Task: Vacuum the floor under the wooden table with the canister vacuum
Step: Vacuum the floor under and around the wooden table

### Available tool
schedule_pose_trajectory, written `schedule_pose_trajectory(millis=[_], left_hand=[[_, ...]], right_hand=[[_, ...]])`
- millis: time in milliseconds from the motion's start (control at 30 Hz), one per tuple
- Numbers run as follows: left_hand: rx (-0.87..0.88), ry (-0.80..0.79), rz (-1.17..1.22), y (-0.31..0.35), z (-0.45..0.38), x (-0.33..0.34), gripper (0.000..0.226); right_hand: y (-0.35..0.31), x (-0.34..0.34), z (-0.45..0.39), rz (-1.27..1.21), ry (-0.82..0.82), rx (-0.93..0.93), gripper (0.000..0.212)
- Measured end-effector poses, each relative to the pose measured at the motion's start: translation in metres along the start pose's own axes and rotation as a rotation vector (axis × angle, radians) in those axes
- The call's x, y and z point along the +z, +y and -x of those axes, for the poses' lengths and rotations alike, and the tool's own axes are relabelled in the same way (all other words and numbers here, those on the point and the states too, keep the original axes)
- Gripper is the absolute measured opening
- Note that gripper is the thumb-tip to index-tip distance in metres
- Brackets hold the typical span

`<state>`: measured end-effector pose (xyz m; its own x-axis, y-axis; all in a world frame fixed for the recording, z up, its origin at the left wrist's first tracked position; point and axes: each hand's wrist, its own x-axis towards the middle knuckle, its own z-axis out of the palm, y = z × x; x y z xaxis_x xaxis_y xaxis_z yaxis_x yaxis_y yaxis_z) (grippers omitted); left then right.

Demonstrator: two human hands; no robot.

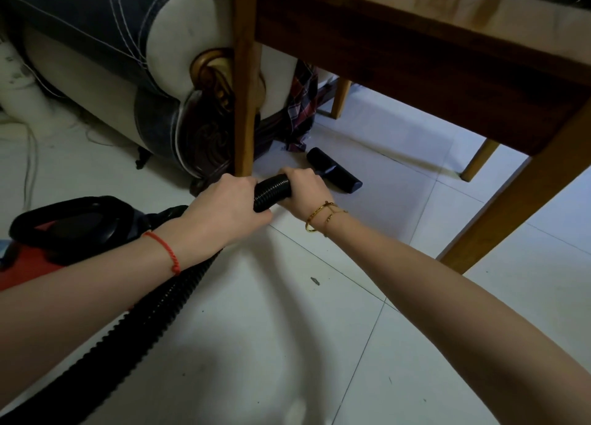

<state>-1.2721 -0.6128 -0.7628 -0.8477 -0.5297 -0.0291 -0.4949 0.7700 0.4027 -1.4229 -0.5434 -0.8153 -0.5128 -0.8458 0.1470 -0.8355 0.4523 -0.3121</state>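
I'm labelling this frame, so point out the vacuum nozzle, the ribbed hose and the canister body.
vacuum nozzle (335, 171): head view, top of black floor head.
ribbed hose (271, 189): head view, stretch between both hands.
canister body (28, 266): head view, red shell.

I'm in a home living room: upholstered sofa (134, 56) with carved scroll arm, wooden table (415, 40), tiled floor (287, 344).
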Motion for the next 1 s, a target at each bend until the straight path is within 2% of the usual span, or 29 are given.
schedule_pose_trajectory(millis=[267, 533, 667, 767, 867, 1000], left_hand=[[-0.004, 0.015, 0.003, 0.007, -0.027, 0.002, 0.027], [-0.005, 0.048, 0.019, 0.034, -0.105, 0.028, 0.034], [0.003, 0.053, 0.048, 0.05, -0.154, 0.039, 0.033], [0.006, 0.077, 0.048, 0.061, -0.188, 0.049, 0.036], [0.008, 0.095, 0.058, 0.073, -0.216, 0.059, 0.032], [0.022, 0.144, 0.091, 0.085, -0.243, 0.075, 0.031]], right_hand=[[0.017, 0.0, -0.025, -0.063, -0.014, -0.016, 0.029], [0.089, 0.004, -0.083, -0.042, 0.023, -0.013, 0.029], [0.127, 0.001, -0.12, -0.058, 0.021, 0.038, 0.011], [0.155, -0.003, -0.145, 0.078, 0.049, 0.006, 0.017], [0.183, -0.004, -0.166, 0.2, 0.037, -0.006, 0.011], [0.212, 0.0, -0.189, 0.377, -0.013, -0.028, 0.023]])
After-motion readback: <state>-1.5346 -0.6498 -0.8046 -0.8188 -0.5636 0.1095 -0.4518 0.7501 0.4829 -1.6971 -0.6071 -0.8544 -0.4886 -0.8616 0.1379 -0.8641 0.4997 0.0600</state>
